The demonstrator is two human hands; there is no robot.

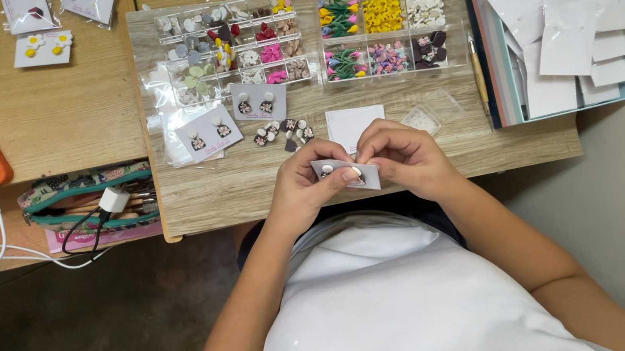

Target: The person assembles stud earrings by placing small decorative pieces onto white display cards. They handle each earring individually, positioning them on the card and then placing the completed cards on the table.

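We work over the wooden bench (233, 186), both hands raised just above its near edge. Our left hand (302, 185) closes its grip on the left end of a small grey earring card (340, 172); our right hand (399, 158) pinches the card's right end, fingertips pressed to a small pale earring (356, 172) on it. We judge the main risk to be the card buckling between the two grips, or the earring slipping out and dropping to our lap, since the hold is fingertip only. Beyond the grips lie loose earrings (283, 132), easily swept by a wrist. The card's long axis runs left to right, tilting slightly down toward the right.
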